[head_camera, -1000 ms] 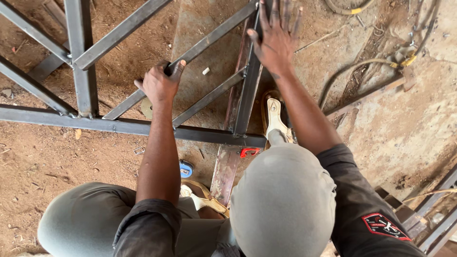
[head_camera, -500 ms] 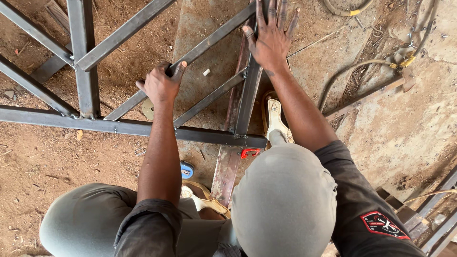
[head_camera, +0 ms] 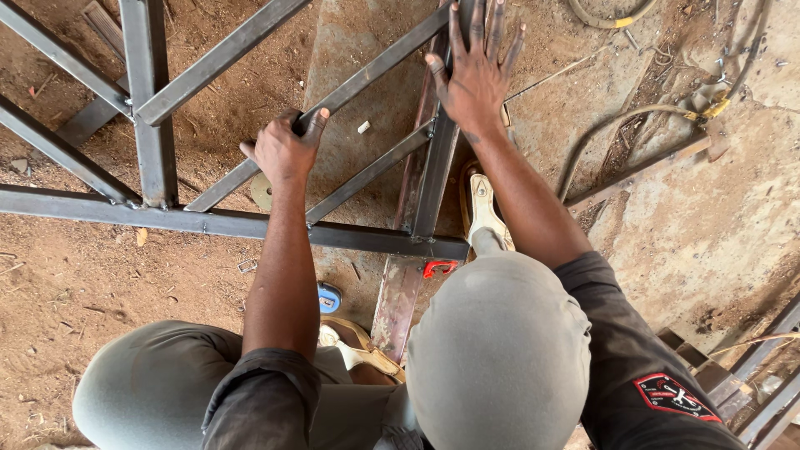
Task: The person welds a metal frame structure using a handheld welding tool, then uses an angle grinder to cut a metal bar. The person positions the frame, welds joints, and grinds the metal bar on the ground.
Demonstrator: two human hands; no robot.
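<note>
A welded frame of grey square steel tube (head_camera: 208,221) lies on the dirt floor in front of my knees. My left hand (head_camera: 283,150) is closed around one diagonal tube (head_camera: 375,62) of the frame, thumb over the top. My right hand (head_camera: 477,75) rests flat, fingers spread, on the top of a cross tube (head_camera: 433,183) where the diagonal meets it. It presses on the tube without gripping it. Both arms reach forward over my grey trousers.
A rusty steel plate (head_camera: 358,33) lies under the frame. A red clamp (head_camera: 439,267) sits at the joint near my sandalled foot (head_camera: 483,204). A small blue object (head_camera: 328,297) is by my knee. Cables (head_camera: 617,125) run at the right, and more tubes (head_camera: 767,367) lie at the lower right.
My right hand has shifted slightly on the cross tube and its fingers are spread wider. My left hand keeps its grip on the diagonal tube.
</note>
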